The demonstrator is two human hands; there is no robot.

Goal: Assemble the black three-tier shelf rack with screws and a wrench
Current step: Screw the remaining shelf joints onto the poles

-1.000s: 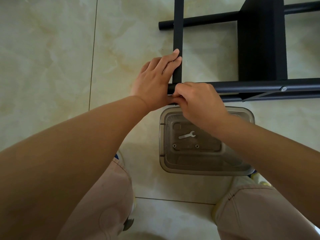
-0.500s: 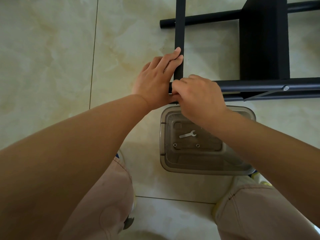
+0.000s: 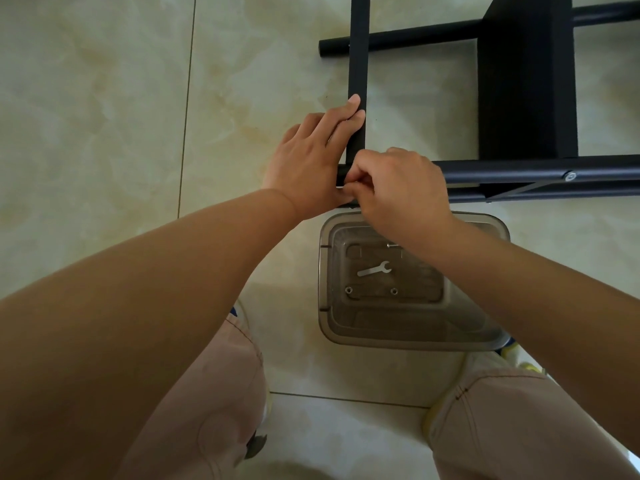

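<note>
The black shelf rack lies on its side on the tiled floor, with a shelf board [image 3: 526,77] standing between two black tubes. My left hand [image 3: 311,157] lies along a black crossbar [image 3: 358,46], fingers straight against it near the corner joint. My right hand [image 3: 398,188] has its fingers curled and pinches something small at the end of the near tube [image 3: 540,169]; the piece itself is hidden. A silver screw head [image 3: 570,176] shows further right on that tube. A small flat wrench [image 3: 374,269] and two screws [image 3: 348,290] lie in a clear plastic box [image 3: 323,271].
The clear box sits on the floor between my knees, just below the rack's near tube. A second tube [image 3: 398,38] runs across the top of the view. Bare tile stretches to the left.
My right hand has turned slightly at the corner joint, its fingers shifting lower on the tube end. The left hand stays on the crossbar.
</note>
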